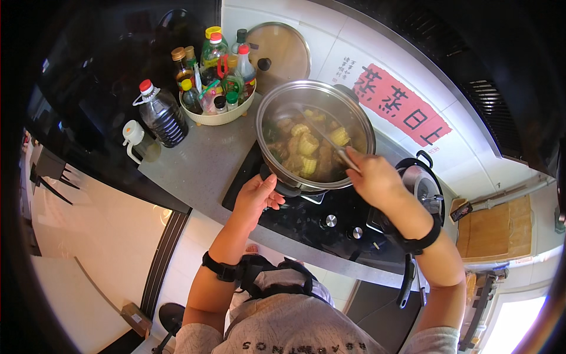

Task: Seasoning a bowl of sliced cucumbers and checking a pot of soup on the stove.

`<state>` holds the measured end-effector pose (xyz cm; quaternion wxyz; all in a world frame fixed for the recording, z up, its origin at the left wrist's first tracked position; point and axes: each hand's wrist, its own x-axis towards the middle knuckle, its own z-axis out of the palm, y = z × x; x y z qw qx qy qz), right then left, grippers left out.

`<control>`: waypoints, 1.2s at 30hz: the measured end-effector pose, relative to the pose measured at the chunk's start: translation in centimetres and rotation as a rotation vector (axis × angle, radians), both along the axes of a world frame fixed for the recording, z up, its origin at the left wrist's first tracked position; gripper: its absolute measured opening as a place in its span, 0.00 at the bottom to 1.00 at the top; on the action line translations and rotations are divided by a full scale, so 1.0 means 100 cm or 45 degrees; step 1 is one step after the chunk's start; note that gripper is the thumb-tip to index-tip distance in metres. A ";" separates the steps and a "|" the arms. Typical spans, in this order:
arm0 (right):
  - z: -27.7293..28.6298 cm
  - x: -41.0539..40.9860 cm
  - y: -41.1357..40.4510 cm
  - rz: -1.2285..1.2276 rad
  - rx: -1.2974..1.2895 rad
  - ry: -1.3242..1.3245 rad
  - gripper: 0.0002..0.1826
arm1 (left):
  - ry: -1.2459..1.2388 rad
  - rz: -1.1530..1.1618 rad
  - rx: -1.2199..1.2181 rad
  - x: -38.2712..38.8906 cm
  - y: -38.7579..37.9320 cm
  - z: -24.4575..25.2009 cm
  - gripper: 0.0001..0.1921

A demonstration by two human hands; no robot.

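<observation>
My right hand grips the shaft of a long-handled metal utensil, which slants into a stainless-steel pot. Steam and broth blur its far end, so I cannot tell its shape. Cut corn cobs and brown chunks that look like meat sit in the broth, with some dark greens at the left side. At the pot's near side, my left hand holds the black side handle, thumb on top and fingers curled below. The pot stands over the left side of a black gas hob.
Left of the pot, a cream basket holds several condiment bottles. Beyond it are a large dark-liquid bottle and a lidded jug. A glass lid leans on the wall. A lidded pan occupies the right burner, its handle jutting past the counter edge.
</observation>
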<state>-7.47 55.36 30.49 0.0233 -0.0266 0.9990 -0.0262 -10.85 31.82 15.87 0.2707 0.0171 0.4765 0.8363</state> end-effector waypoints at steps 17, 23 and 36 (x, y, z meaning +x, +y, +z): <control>0.057 0.048 0.025 0.169 0.087 0.078 0.26 | 0.016 0.042 -0.009 0.002 -0.002 0.000 0.16; 0.028 0.006 0.000 -0.086 -0.155 0.040 0.22 | -0.009 0.014 -0.028 0.001 0.000 0.006 0.15; 0.055 0.017 0.023 -0.029 0.069 -0.146 0.23 | 0.026 0.041 0.031 0.001 0.001 0.001 0.15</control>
